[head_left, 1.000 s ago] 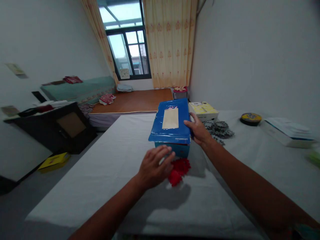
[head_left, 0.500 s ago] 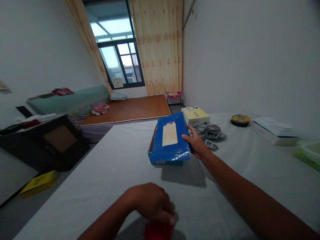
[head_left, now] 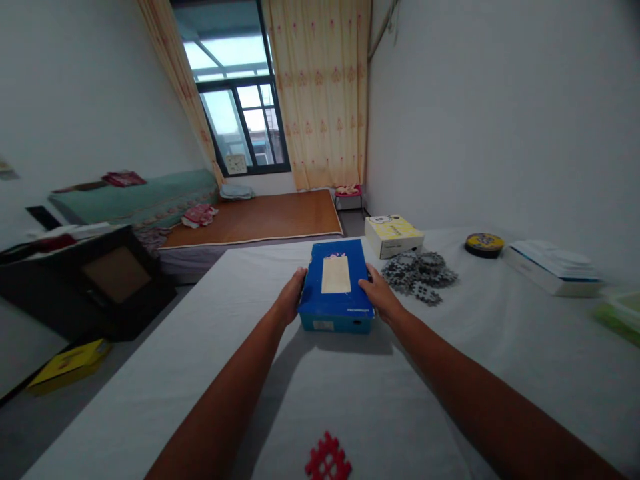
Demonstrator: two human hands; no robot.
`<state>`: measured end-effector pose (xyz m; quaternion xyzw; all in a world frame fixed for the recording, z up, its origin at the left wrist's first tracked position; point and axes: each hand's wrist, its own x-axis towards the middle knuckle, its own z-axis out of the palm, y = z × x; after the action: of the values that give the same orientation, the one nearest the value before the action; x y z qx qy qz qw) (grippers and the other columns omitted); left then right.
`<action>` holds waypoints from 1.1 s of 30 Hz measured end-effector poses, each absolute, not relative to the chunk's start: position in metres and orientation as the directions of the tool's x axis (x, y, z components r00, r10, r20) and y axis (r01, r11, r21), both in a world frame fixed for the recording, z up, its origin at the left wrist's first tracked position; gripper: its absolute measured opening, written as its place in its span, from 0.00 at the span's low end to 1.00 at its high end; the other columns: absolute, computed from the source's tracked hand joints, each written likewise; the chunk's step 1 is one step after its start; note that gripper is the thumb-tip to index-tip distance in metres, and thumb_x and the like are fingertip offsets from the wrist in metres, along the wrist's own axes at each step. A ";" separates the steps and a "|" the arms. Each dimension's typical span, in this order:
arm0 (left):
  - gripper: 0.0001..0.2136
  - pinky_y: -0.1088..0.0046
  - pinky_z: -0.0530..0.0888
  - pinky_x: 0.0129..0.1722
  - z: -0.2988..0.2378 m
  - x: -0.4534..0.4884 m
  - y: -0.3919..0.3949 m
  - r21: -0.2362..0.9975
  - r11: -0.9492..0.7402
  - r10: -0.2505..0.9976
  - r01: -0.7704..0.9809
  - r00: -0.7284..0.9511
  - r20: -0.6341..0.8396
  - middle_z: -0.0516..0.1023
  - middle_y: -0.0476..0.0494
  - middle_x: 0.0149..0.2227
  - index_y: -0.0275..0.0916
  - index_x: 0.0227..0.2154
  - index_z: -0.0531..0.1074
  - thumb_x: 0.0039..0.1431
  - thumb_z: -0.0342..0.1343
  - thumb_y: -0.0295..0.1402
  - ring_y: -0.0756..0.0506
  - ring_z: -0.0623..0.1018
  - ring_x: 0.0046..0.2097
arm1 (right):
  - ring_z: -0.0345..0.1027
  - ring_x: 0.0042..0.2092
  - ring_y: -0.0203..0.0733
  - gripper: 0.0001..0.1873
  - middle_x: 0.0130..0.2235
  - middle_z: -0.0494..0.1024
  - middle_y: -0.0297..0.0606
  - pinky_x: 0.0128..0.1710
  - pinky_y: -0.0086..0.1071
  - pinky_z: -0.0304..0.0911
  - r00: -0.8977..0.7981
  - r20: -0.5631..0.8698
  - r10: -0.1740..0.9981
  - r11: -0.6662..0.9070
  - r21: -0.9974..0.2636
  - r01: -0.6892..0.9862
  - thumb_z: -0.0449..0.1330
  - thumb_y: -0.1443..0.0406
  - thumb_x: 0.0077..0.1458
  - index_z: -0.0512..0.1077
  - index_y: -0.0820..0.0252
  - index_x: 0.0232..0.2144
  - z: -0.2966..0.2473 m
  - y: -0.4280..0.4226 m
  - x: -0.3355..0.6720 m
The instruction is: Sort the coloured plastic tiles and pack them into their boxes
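Note:
A blue shoebox [head_left: 310,303] with its lid down sits on the white-covered table, a pale paper label on top. My left hand [head_left: 291,297] grips its left side and my right hand [head_left: 381,293] its right side, thumb on the lid's edge. The fingers on the far sides are partly hidden by the box. Close to me at the bottom lies a red snowflake-shaped piece [head_left: 329,459], touched by neither hand. Just right of my right hand is a pile of grey interlocking pieces [head_left: 420,270].
Behind the pile stands a yellow and white box [head_left: 393,235]. Farther right are a round black and yellow tin [head_left: 484,244], a white box with papers [head_left: 553,267] and a green-edged container [head_left: 620,313]. Beyond the table [head_left: 200,360] is a low bed [head_left: 270,217]; a yellow box [head_left: 70,367] lies on the floor.
My left hand has let go of the red piece and moved forward to the box's left side. The raised, tilted lid has come down flat on the box.

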<state>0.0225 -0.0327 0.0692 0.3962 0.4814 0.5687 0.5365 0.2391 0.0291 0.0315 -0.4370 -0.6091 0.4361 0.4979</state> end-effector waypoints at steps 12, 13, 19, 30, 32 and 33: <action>0.16 0.64 0.69 0.56 0.082 0.056 -0.157 0.653 -0.573 0.812 0.495 0.450 0.372 0.75 0.39 0.54 0.45 0.53 0.72 0.64 0.50 0.34 0.43 0.73 0.56 | 0.64 0.59 0.50 0.33 0.60 0.69 0.37 0.60 0.47 0.59 -0.245 0.065 0.967 0.047 -0.996 -0.078 0.61 0.58 0.49 0.65 0.50 0.58 0.037 -0.005 0.277; 0.15 0.65 0.70 0.54 0.082 0.060 -0.170 0.659 -0.594 0.733 0.461 0.648 0.208 0.78 0.41 0.50 0.47 0.51 0.73 0.64 0.51 0.35 0.44 0.75 0.52 | 0.63 0.60 0.49 0.33 0.60 0.70 0.37 0.60 0.47 0.58 -0.253 0.090 0.963 0.072 -0.994 -0.082 0.62 0.58 0.49 0.65 0.51 0.58 0.035 -0.004 0.278; 0.13 0.68 0.74 0.45 0.085 0.039 -0.192 0.792 -0.439 0.532 0.424 0.833 -0.151 0.83 0.43 0.35 0.43 0.36 0.81 0.61 0.55 0.43 0.44 0.80 0.39 | 0.63 0.60 0.47 0.34 0.61 0.68 0.40 0.60 0.44 0.59 -0.305 0.139 0.942 0.108 -0.988 -0.114 0.62 0.59 0.50 0.64 0.54 0.59 0.028 -0.001 0.283; 0.22 0.61 0.77 0.45 0.084 0.048 -0.077 0.973 0.206 0.947 -0.100 -0.228 -0.224 0.80 0.34 0.47 0.37 0.50 0.74 0.56 0.59 0.44 0.38 0.80 0.48 | 0.76 0.44 0.48 0.25 0.40 0.82 0.32 0.48 0.47 0.69 -0.343 -0.011 0.939 -0.099 -0.966 -0.241 0.65 0.56 0.48 0.70 0.49 0.50 0.042 0.001 0.270; 0.23 0.60 0.78 0.43 0.079 0.063 -0.079 0.951 0.268 0.940 -0.153 -0.174 -0.293 0.81 0.37 0.45 0.38 0.52 0.72 0.54 0.62 0.41 0.37 0.81 0.44 | 0.76 0.44 0.48 0.23 0.38 0.82 0.30 0.46 0.47 0.70 -0.347 0.003 0.938 -0.085 -0.967 -0.240 0.66 0.57 0.48 0.72 0.45 0.48 0.043 -0.001 0.274; 0.25 0.60 0.78 0.42 0.078 0.068 -0.083 0.950 0.264 0.940 -0.167 -0.178 -0.292 0.82 0.38 0.45 0.40 0.54 0.70 0.53 0.62 0.40 0.37 0.82 0.43 | 0.77 0.44 0.48 0.22 0.39 0.82 0.28 0.46 0.48 0.70 -0.356 0.011 0.935 -0.081 -0.966 -0.245 0.65 0.57 0.48 0.72 0.43 0.48 0.043 -0.003 0.277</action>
<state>0.0681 -0.0826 0.0785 0.3350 0.5770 0.5058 0.5468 0.2773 -0.0027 0.0430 -0.3420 -0.5041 0.6509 0.4530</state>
